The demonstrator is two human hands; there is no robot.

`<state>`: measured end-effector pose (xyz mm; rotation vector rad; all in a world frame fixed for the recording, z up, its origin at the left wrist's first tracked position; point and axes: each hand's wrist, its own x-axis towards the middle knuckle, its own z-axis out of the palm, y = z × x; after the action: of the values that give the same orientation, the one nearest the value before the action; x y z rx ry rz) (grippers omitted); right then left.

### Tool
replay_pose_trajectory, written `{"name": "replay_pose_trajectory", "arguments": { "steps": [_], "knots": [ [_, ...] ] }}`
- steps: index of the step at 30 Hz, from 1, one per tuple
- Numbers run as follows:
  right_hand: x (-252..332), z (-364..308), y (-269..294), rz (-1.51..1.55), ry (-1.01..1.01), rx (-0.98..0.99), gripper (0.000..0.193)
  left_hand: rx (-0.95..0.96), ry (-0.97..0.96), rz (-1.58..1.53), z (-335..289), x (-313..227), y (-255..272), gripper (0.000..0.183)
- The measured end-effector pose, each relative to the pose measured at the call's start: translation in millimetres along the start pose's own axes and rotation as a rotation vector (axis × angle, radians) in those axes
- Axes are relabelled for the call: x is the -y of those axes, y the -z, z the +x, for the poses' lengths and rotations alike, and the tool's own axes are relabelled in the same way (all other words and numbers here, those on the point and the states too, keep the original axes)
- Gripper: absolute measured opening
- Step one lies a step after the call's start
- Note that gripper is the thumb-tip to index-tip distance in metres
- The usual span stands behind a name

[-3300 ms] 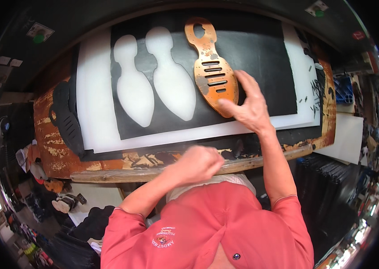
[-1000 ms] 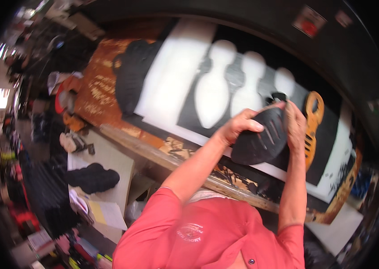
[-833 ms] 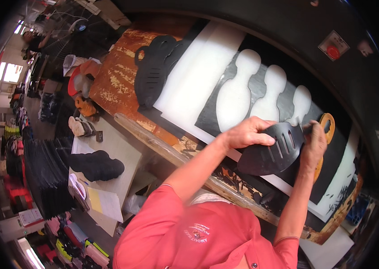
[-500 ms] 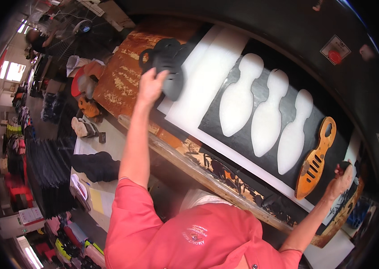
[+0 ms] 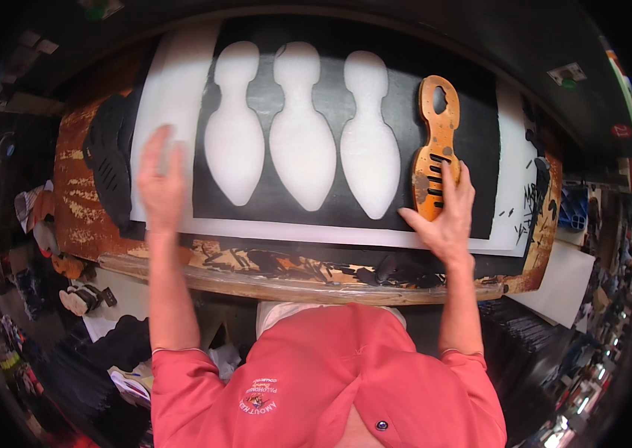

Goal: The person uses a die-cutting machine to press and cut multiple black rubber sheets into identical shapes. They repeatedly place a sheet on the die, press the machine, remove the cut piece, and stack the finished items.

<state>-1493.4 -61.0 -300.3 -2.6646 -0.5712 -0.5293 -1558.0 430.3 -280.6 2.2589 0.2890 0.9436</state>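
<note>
My right hand grips the lower part of an orange, sole-shaped cutting die, thumb on one side and fingers over its slots. The die has an oval hole at its far end and lies on a black sheet. Left of it, three die-shaped cut-outs in the sheet show white backing beneath. My left hand, blurred by motion, is empty with its fingers apart over the white board. Slotted black cut pieces are stacked beyond it at the far left.
A worn brown table bears everything. Black scraps lie along its near side, behind a wooden rail. Dark machinery spans the back. A white panel stands at the lower right, and dark stacks sit below.
My left hand has let go of a black cut piece at the left stack and come back right. My right hand has moved from the table's right end onto the die. The view has turned.
</note>
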Motion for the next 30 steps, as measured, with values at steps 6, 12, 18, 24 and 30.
{"name": "replay_pose_trajectory", "arguments": {
  "steps": [6, 12, 18, 24, 30],
  "knots": [
    [25, 17, 14, 0.224, -0.152, -0.061, 0.082, 0.222, -0.386, 0.207, -43, -86, -89, 0.041],
    [25, 37, -3, 0.212, -0.08, -0.137, 0.079, 0.241, -0.374, 0.123, -39, -72, -89, 0.04],
    [19, 40, -7, 0.174, -0.019, -0.112, 0.082, 0.227, -0.359, 0.115, -43, -76, -91, 0.037],
    [10, 2, -1, 0.266, -0.055, -0.139, 0.095, 0.133, -0.376, -0.072, -47, -81, -79, 0.03],
    [2, -11, -15, 0.292, -0.009, -0.237, 0.09, 0.439, -0.314, -0.378, -141, -129, -60, 0.01]
  ]
}}
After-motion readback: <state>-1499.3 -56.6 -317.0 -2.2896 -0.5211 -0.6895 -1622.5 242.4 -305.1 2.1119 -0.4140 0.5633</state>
